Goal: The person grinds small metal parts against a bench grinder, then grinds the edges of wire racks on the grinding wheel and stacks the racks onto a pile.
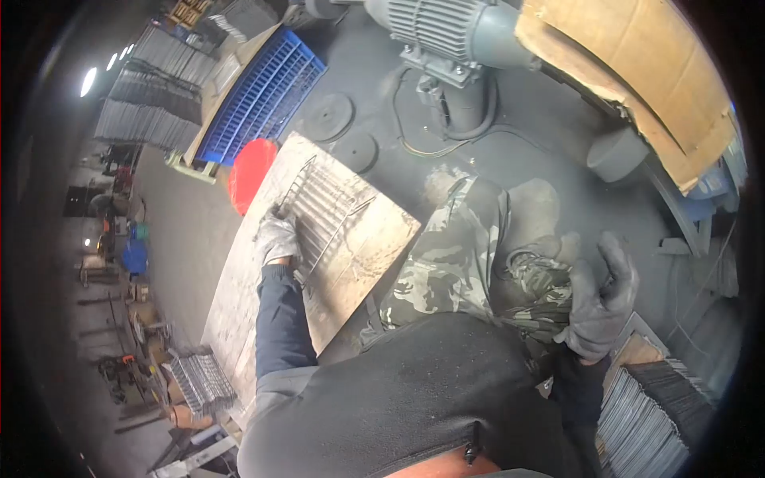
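Wire rack point(331, 209) lies on the wooden table point(243, 295), towards the end near the person's knees. Its bars run lengthwise across the pale, stained board, slantwise to the edges.

Left hand point(279, 235), in a grey glove, is at the rack's outer edge, fingers bent against the wire. Cannot tell whether they pinch it or only rest there. Dark sleeve point(283, 319) reaches over the table behind it.

Right hand point(598, 303), also gloved, is off the table, raised beside the person's leg. Thumb and fingers spread, a wide gap between them, nothing in the grasp. Nearest to it: camouflage trousers point(442, 271) and, just below, a tall stack of racks point(645, 418).

Round about: red disc point(253, 175) close against the table's far edge; blue crate point(263, 92) beyond it. Two grey plates point(327, 118) on the floor to the right of these. Motor point(434, 30) at the top, cable point(430, 151) looping on the floor below. Cardboard point(629, 64) at upper right, grey drum point(617, 155) under its edge. More stacks point(147, 103) at upper left, details blurred.
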A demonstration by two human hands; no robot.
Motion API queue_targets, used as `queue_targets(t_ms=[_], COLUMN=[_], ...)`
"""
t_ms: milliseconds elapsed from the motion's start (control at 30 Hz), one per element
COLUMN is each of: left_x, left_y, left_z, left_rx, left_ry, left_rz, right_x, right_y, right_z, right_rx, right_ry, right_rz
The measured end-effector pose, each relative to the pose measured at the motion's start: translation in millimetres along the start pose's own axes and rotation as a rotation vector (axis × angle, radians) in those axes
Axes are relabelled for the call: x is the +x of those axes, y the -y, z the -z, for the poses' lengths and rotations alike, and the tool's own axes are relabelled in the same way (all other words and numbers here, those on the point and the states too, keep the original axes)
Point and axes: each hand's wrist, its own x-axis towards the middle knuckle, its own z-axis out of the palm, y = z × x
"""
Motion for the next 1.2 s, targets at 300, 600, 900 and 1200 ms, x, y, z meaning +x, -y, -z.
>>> queue_targets(t_ms=[300,600,900,1200], left_x=[34.6,74.4,94.3,69.1], left_y=[54.6,78.6,112.8,-25.1], left_z=[-5.8,-5.1,-33.1,76.8], left_rx=[-0.012,-0.187,0.311,-0.719], left_ry=[0.099,0.035,0.271,0.265], left_rz=[0.025,0.005,-0.596,0.085], right_x=[-38.2,-83.7,-74.3,-62.0], right_y=[14.1,27.8,49.8,41.9], right_z=[-17.5,-8.6,-1.4,21.3], right_rx=[-0.372,-0.325,-0.422,-0.487], right_ry=[0.189,0.121,0.552,0.329], right_rz=[0.167,0.062,0.026,0.204])
